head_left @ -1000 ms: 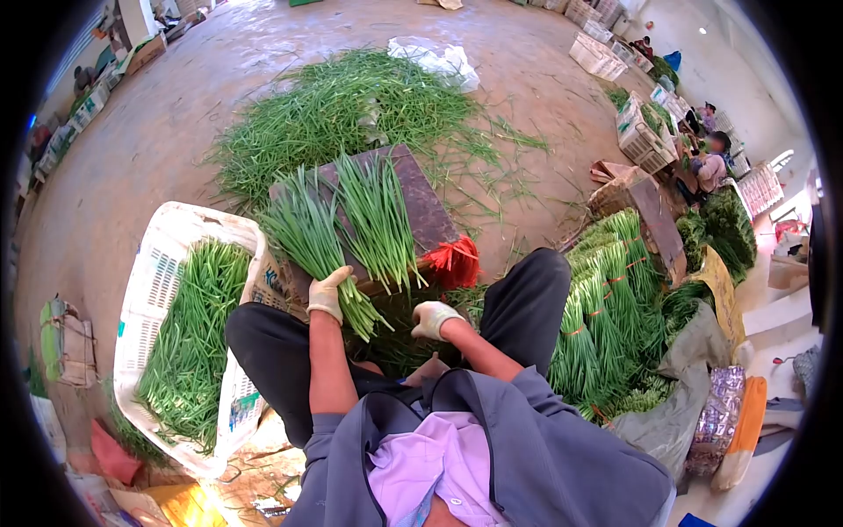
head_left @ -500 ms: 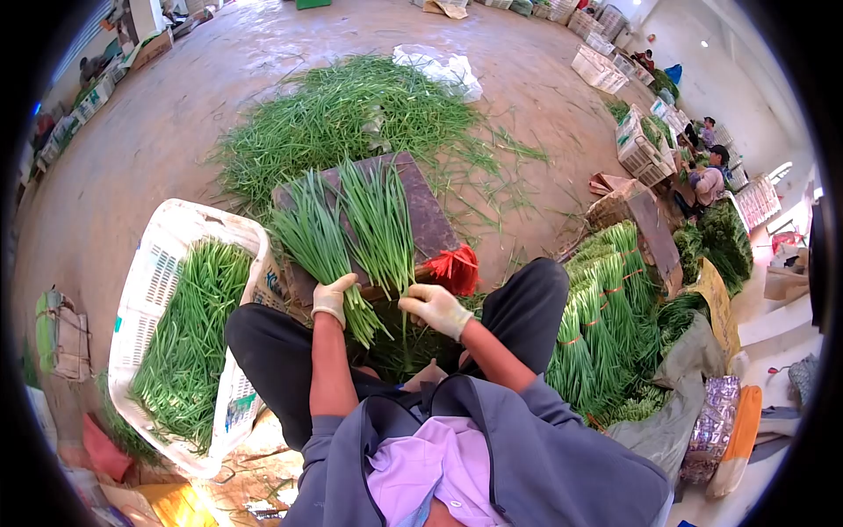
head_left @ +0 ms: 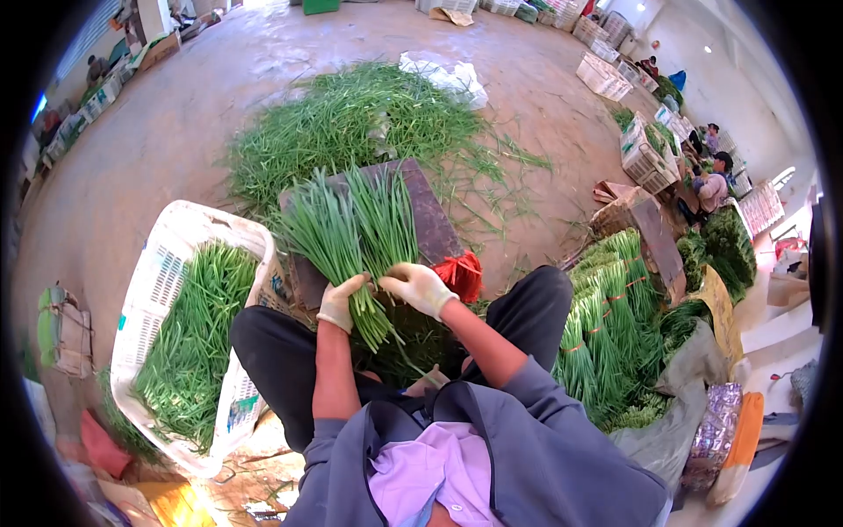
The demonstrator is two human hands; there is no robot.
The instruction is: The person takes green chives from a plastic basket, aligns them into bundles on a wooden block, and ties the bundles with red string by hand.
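Fingers (head_left: 355,283) of the left hand (head_left: 336,306), in a pale glove, are closed around the lower stalks of the left bunch (head_left: 323,220), just left of the centre of the frame. Its leaves fan toward the top of the frame over the dark surface (head_left: 432,215), while its cut ends hang past the near edge, pointing down and slightly right. Beside it, the right bunch (head_left: 386,215) lies on the same surface, their leaves touching. The right hand (head_left: 423,290), also gloved, has its fingers curled and nearly together at the base of the right bunch, close to the left hand's fingertips; whether they grip any stalks cannot be made out.

A red bundle (head_left: 462,274) is at the right edge of the surface. At left in the frame, a white crate (head_left: 151,290) holds more green stalks. Above the surface, a loose green heap (head_left: 329,123) spreads across the floor (head_left: 189,132), beside white plastic (head_left: 452,79). At right, banded bunches (head_left: 606,325) lie piled together; a person (head_left: 713,186) sits farther up, near the right edge.
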